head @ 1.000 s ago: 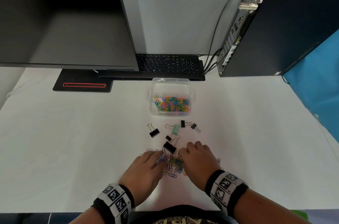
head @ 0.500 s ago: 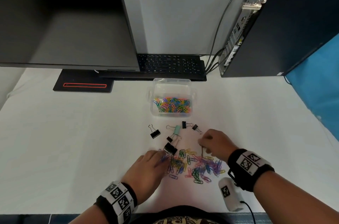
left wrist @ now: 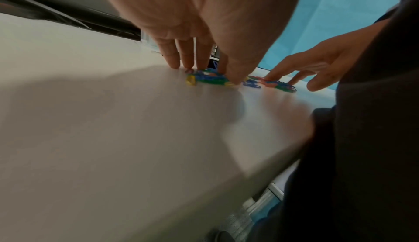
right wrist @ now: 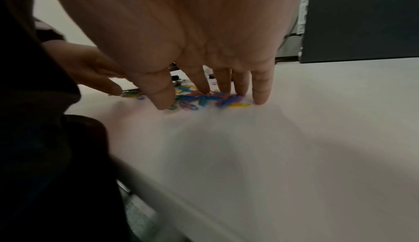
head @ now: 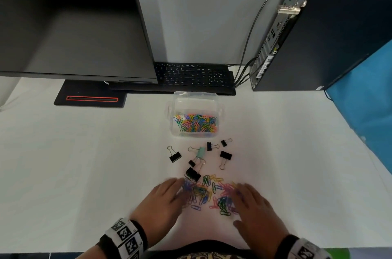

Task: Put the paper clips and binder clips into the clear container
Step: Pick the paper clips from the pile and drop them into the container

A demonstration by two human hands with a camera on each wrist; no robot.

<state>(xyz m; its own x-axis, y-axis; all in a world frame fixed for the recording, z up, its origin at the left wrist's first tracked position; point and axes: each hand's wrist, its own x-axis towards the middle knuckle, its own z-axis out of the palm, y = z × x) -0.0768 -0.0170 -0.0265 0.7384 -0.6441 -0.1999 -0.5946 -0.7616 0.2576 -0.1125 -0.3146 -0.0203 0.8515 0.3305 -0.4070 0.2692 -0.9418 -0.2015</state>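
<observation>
— What's on the desk there?

— A loose scatter of paper clips, thin bent wire coated in bright plastic: blue, green, yellow, pink. They lie flat on the smooth white table, near its front edge. Beyond them sit the binder clips, black folded-steel wedges with looped wire handles, and one mint-green binder clip among them.

— And the box?

— The clear container is a rounded rectangular tub of see-through plastic with small side tabs, standing further back, just in front of the black keyboard. A tangle of coloured clips already covers its floor.

— What are the hands doing?

— The left hand lies palm down at the left edge of the pile, fingers straight and close together, tips touching the clips. The right hand sits at the right edge, fingers straight and slightly spread, tips down on the clips and the table. Neither pinches anything; the pile lies between them.

— Different from a moment ago?

— Yes. Half a second back the right hand was further forward and off to the right, near the binder clips, fingers curled. It has come back down to the pile. One black binder clip now lies alone to the right of the green one. The left hand has barely shifted.
</observation>
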